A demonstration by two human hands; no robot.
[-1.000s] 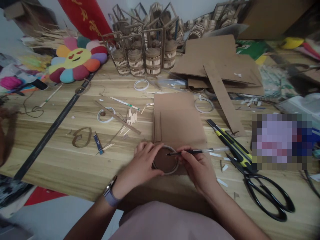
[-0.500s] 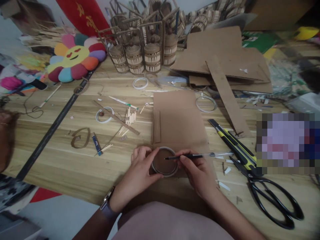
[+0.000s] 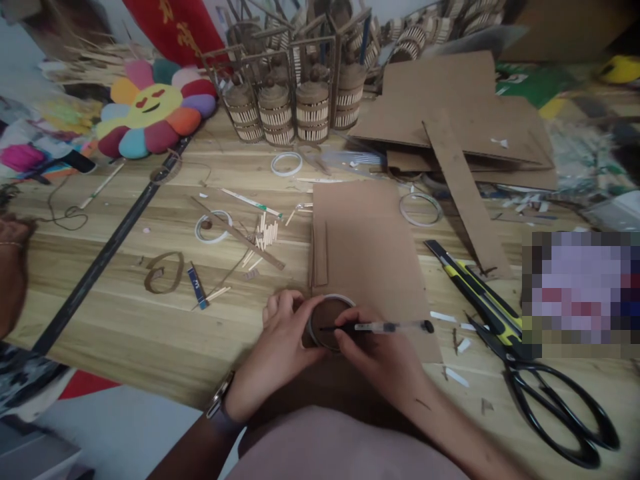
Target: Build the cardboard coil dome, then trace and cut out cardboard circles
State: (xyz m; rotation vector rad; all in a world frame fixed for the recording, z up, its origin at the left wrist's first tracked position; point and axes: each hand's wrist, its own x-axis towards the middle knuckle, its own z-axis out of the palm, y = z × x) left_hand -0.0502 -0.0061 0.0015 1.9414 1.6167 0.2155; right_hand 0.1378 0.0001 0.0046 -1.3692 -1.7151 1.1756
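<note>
My left hand (image 3: 283,343) grips a thin round ring (image 3: 341,297), thumb and forefinger curved around its left side. The ring lies flat on the near end of a brown cardboard sheet (image 3: 367,247). In my right hand (image 3: 383,357) is a pen (image 3: 387,327) with a clear barrel, pinched close to its tip. It slants nearly level, its tip over the cardboard inside the ring. My right fingers cover the ring's right edge. A narrow cardboard strip (image 3: 321,257) rests along the sheet's left side.
A yellow-black utility knife (image 3: 480,300) and black scissors (image 3: 550,407) lie at right. Several small stick lanterns (image 3: 313,113) stand behind, beside stacked cardboard (image 3: 445,87). Short sticks (image 3: 265,233) and a white ring (image 3: 287,164) lie left. Another person's arm (image 3: 13,280) is at far left.
My right hand has moved left over the ring's edge, and the pen tip has shifted left inside it. My left hand still holds the ring. The whole view has shifted slightly.
</note>
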